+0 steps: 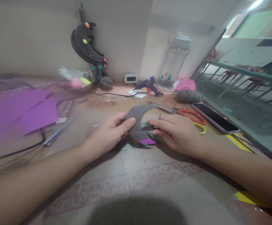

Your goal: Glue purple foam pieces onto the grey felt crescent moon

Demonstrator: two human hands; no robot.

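A crescent shape wrapped in grey yarn [138, 117] is in front of me, held at its left outer edge by my left hand [113, 126], thumb on top. Bare purple [147, 141] shows at its lower tip. Inside the curve, my right hand [178, 131] pinches a small dark grey pointed piece [147, 127], too small to name for certain; it may be bundled yarn. Scissors with orange handles [192, 115] lie behind my right hand. Part of a yellow handle [201, 128] sticks out beside it.
Behind stand a blue glue gun [148, 84], a small digital clock [131, 78] and a clear bottle [174, 62]. Grey yarn [188, 96] and a phone [215, 118] lie right. Purple sheets [32, 109] and a pen [54, 136] lie left. A dark crescent ornament [84, 43] hangs behind.
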